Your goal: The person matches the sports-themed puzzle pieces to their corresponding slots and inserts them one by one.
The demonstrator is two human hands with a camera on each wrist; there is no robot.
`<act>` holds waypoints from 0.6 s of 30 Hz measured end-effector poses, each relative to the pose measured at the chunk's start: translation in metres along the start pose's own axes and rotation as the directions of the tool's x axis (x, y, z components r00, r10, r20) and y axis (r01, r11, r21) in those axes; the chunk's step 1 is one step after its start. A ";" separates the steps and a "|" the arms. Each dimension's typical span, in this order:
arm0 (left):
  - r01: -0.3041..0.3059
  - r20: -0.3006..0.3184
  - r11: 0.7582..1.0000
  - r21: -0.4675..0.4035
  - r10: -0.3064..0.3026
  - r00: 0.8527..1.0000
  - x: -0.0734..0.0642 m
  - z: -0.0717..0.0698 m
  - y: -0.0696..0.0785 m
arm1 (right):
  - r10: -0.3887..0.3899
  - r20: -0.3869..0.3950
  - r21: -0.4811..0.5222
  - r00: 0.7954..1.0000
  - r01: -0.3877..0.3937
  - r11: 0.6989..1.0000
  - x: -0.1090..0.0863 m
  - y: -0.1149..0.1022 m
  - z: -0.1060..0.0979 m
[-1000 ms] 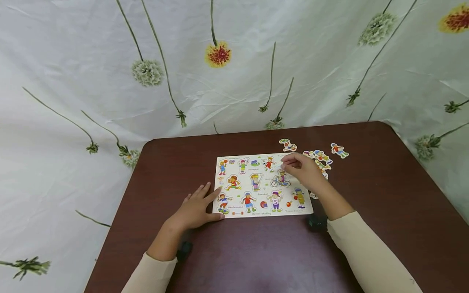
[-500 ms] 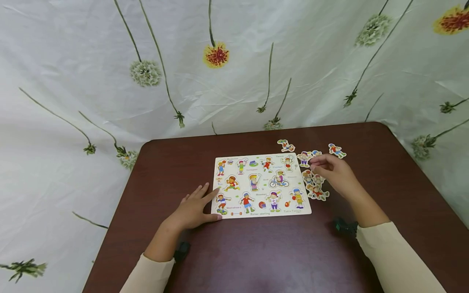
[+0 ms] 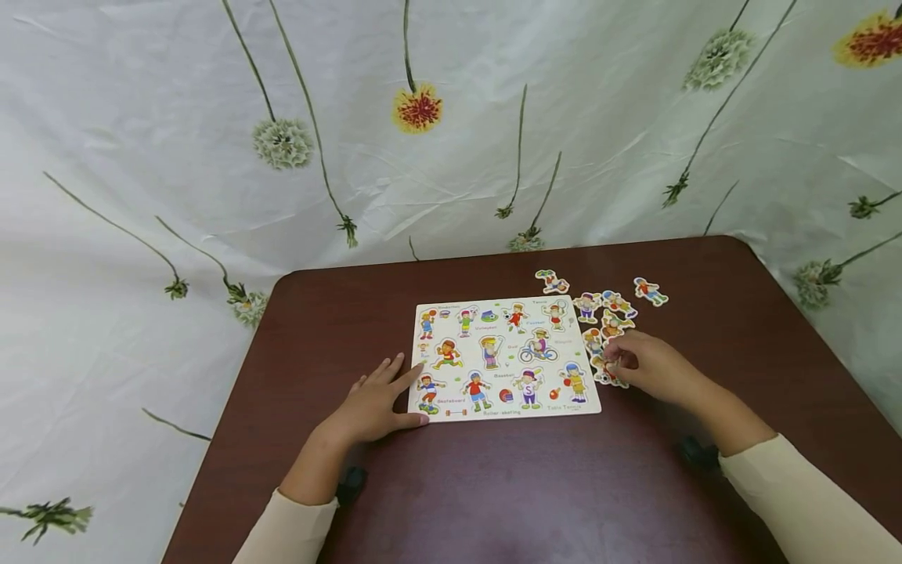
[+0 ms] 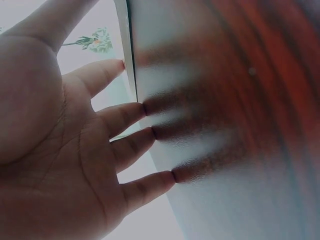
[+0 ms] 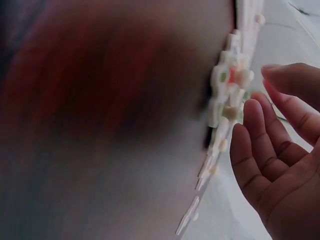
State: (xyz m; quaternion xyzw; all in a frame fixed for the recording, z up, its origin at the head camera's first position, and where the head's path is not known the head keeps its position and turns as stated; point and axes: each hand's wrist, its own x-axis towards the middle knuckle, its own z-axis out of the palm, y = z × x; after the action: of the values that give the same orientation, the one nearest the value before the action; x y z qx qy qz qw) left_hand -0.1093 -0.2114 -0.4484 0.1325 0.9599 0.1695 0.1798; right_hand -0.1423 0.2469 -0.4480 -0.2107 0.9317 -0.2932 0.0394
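A flat white puzzle board [image 3: 468,407] printed with sports figures lies on the table. My left hand [image 3: 369,403] rests at its left edge, fingers spread, with thumb and index fingertips on the border. In the left wrist view, the fingers [image 4: 135,117] reach down to the tabletop. My right hand [image 3: 655,368] is over the lower part of a cluster of loose puzzle pieces [image 3: 613,323] beside the board. Its fingers are bent, with the fingertips close to the pieces. In the right wrist view, the knobbed pieces [image 5: 222,90] stand just beyond the fingertips, and the hand holds none.
Two loose pieces lie apart: a figure piece [image 3: 552,282] behind the board and another figure piece [image 3: 651,291] at the far right. The dark brown table [image 3: 493,486] reaches a flower-printed cloth [image 3: 465,180] behind it.
My right hand has left the board's upper right corner, moved right to the loose pieces, then come down toward the lower ones. The left hand has stayed in place.
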 end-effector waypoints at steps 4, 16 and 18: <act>0.001 0.000 1.000 0.004 -0.001 1.000 0.000 0.001 0.000 | -0.035 0.017 -0.032 0.999 0.035 0.999 0.000 0.002 0.003; 0.003 0.001 1.000 0.004 -0.003 1.000 -0.002 0.000 0.002 | -0.047 0.046 -0.041 0.998 0.049 0.998 0.002 0.004 0.004; 0.003 0.000 1.000 0.003 -0.003 1.000 -0.002 0.000 0.002 | -0.046 0.046 -0.035 0.998 0.048 0.998 0.002 0.003 0.003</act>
State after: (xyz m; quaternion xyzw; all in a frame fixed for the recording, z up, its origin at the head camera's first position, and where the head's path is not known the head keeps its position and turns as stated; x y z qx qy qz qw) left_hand -0.1070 -0.2105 -0.4472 0.1313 0.9603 0.1679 0.1799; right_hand -0.1448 0.2471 -0.4518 -0.2400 0.9304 -0.2724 0.0499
